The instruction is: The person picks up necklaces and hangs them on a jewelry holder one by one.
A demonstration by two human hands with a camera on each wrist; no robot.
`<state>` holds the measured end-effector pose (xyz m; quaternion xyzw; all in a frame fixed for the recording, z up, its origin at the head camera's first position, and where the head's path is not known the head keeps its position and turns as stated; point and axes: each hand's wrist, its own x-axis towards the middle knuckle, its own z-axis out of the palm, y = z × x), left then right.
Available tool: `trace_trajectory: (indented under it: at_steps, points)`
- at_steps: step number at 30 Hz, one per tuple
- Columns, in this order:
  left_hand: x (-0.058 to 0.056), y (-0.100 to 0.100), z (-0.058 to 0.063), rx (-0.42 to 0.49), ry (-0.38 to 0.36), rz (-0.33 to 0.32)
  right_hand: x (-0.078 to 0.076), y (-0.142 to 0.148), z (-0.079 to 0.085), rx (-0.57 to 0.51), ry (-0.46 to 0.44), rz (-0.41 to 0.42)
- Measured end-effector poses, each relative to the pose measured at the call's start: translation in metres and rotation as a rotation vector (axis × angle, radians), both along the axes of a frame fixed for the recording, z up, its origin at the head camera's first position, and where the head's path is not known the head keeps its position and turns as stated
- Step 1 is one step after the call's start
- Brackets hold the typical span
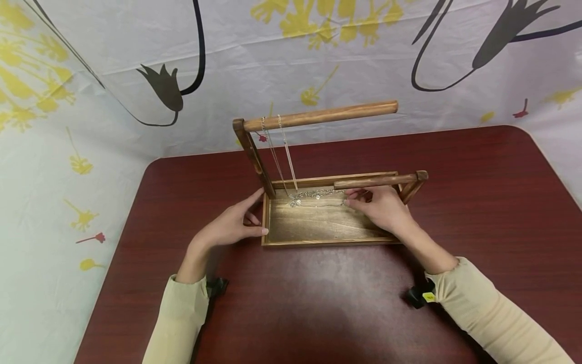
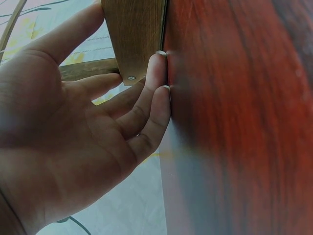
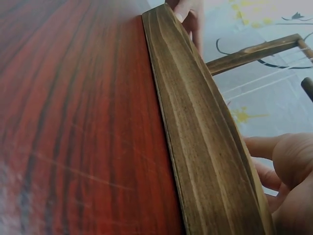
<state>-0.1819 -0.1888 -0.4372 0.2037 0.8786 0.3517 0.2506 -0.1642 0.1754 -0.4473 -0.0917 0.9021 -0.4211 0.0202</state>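
Note:
A wooden jewelry stand with a shallow tray (image 1: pixel 332 243) stands on the table, with a long upper bar (image 1: pixel 318 115) and a shorter, lower bar (image 1: pixel 377 181). Over the tray, beside the lower bar, my right hand (image 1: pixel 384 210) pinches a silver chain necklace (image 1: pixel 313 195) between thumb and fingers. The rest of that chain trails left along the tray, with small round pendants. My left hand (image 1: pixel 229 222) rests against the tray's left end, thumb at the front of the rim and index finger by the post (image 1: pixel 254 156). In the left wrist view, its fingertips touch near the tray's base.
Two thin necklaces (image 1: pixel 286 146) hang from the left part of the upper bar, their lower ends reaching into the tray. The dark red table (image 1: pixel 318 298) extends around the stand. A patterned cloth (image 1: pixel 254 71) hangs behind it.

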Motion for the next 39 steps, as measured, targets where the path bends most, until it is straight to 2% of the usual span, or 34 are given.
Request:
trace_trajectory:
  at_steps: [6, 14, 22, 31, 39]
  points:
    - [0.0, 0.0, 0.0, 0.001, 0.001, -0.003, -0.001, -0.002, -0.005, 0.0, 0.009, -0.006]
    - [0.0, 0.0, -0.001, 0.0, 0.008, -0.001, -0.001, -0.003, -0.008, 0.034, -0.035, -0.042]
    - [0.0, 0.0, 0.0, -0.004, 0.008, 0.003, -0.003, -0.003, -0.01, 0.065, -0.048, -0.043]
    - [0.0, 0.0, 0.0, 0.0, 0.003, 0.007, -0.008, -0.006, -0.013, 0.173, 0.0, -0.056]
    - [0.0, 0.0, -0.002, 0.002, 0.008, 0.0, -0.009, -0.009, -0.014, 0.197, 0.0, -0.056]
